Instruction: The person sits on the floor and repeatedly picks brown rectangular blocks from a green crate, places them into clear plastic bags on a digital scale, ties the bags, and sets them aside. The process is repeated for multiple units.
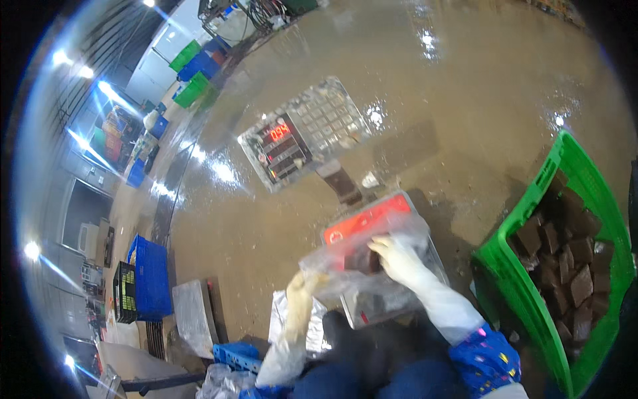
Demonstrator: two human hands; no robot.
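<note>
head view, looking down onto a wet brown floor.

centre, slightly low: a clear plastic bag resting on the platform of a floor scale, red strip along the platform's far edge. right hand, in a pale glove, reaching into the bag's mouth and seemingly closed on a dark brown block inside; blurred through the plastic, so the grasp on the block is probably there but not certain. left hand, gloved too, just lower left of the bag, pinching the bag's edge and holding it open. long white sleeve on the right forearm, ending in a blue patterned cuff at lower right.

above centre: scale's display head on a post, tilted, red digits lit, keypad beside them.

right edge: green plastic crate full of more dark brown blocks, near the scale but apart from it.

lower left: blue crate, a black crate touching its left side, a silvery foil-wrapped slab just right of it. more foil sheet under the left hand.

upper left: green and blue crates stacked along a wall, well apart from the hands.

bottom centre: dark trouser legs covering the near edge of the scale.
</note>
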